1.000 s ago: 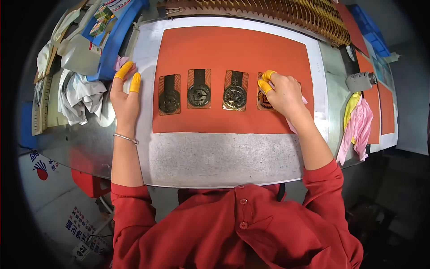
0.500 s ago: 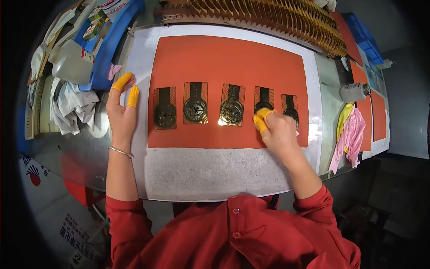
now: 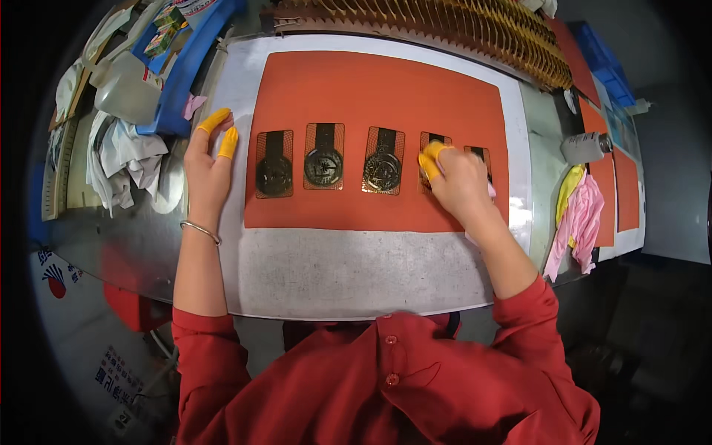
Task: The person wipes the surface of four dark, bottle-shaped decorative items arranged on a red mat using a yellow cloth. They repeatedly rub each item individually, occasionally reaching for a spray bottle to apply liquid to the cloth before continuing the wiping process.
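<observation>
Several thin, dark metal plates with gold lattice borders, each bearing a round medallion below a dark band, lie in a row on an orange sheet [image 3: 371,81]. My right hand [image 3: 461,182] is closed over the fourth plate [image 3: 426,138], its yellow finger cots pressed near the medallion. Pink cloth [image 3: 491,190] peeks out from under its curled fingers, mostly hidden. The hand also partly covers the rightmost plate [image 3: 478,153]. My left hand [image 3: 208,167], with yellow cots on thumb and forefinger, rests open beside the orange sheet's left edge, nearest the leftmost plate [image 3: 274,165].
A long rack of gold-toned pieces [image 3: 445,37] runs along the back. On the left stand a blue bin [image 3: 172,96], a translucent jug [image 3: 127,93] and white rags [image 3: 133,159]. To the right are a small bottle [image 3: 584,149] and pink and yellow cloths [image 3: 580,219].
My right hand has shifted slightly over the fourth plate, fingers still pressed there. The whole view has tilted a little, so the sheet and plates appear higher. My left hand stays open.
</observation>
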Demonstrator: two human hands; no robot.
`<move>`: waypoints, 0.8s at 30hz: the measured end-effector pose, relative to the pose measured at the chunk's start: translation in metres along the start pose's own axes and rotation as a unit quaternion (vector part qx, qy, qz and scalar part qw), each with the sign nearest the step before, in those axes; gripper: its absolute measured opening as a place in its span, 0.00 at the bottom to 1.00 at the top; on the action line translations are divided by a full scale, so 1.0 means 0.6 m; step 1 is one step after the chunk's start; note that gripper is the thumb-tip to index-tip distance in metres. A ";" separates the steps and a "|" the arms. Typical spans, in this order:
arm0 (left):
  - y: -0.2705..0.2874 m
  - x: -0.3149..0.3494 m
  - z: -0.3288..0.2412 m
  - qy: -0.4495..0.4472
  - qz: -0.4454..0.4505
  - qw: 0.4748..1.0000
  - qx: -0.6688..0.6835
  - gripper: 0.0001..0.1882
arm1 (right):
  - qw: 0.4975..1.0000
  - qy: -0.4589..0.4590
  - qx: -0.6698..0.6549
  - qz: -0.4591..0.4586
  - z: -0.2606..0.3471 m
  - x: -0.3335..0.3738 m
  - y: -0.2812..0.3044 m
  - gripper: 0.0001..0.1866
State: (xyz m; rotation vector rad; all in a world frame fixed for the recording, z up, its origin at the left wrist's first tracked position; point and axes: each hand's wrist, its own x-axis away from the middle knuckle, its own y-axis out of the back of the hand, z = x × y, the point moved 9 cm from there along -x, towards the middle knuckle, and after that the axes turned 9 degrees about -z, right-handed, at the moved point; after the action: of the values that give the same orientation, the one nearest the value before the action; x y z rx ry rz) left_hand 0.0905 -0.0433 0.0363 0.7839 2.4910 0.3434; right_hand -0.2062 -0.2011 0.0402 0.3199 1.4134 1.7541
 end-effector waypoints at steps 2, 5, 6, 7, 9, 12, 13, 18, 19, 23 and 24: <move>0.006 0.000 0.016 0.008 0.001 1.000 0.004 0.15 | 1.000 0.012 -0.015 0.000 0.006 -0.019 0.003 0.08; 0.013 -0.001 0.029 0.006 -0.005 1.000 -0.006 0.15 | 0.996 0.078 -0.030 0.028 0.014 0.013 -0.003 0.07; 0.012 -0.001 0.034 0.002 -0.010 1.000 -0.002 0.15 | 0.996 0.069 -0.012 0.057 0.019 0.026 -0.002 0.06; 0.009 0.004 0.029 0.003 -0.010 1.000 0.000 0.15 | 0.996 0.069 -0.044 0.046 0.016 0.037 0.001 0.06; 0.006 -0.003 0.014 0.002 -0.005 1.000 -0.007 0.15 | 0.996 0.063 -0.026 0.050 -0.003 0.003 -0.009 0.07; 0.001 -0.001 0.015 0.013 0.011 1.000 0.010 0.16 | 0.996 0.052 -0.056 0.040 -0.003 -0.029 -0.003 0.09; -0.001 0.000 0.025 0.012 0.014 1.000 0.009 0.16 | 0.995 0.065 -0.060 0.054 -0.008 -0.023 -0.013 0.08; -0.003 -0.004 0.024 0.006 0.013 1.000 -0.027 0.15 | 0.989 0.133 -0.031 0.050 0.007 0.028 -0.008 0.07; -0.008 -0.005 0.015 0.004 0.020 0.999 -0.037 0.15 | 0.991 0.125 -0.027 0.031 0.001 0.011 -0.008 0.07; -0.001 -0.005 0.028 -0.001 0.014 1.000 0.002 0.15 | 0.995 0.071 -0.004 0.063 -0.006 -0.010 -0.014 0.08; 0.003 -0.003 0.036 0.013 0.020 1.000 -0.001 0.15 | 0.995 0.087 -0.012 0.055 0.005 0.013 -0.008 0.08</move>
State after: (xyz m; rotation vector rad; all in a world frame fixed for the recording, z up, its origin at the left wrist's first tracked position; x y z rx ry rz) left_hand 0.1042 -0.0414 0.0194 0.8353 2.5007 0.3713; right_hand -0.2067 -0.1934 0.0349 0.2405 1.5214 1.9262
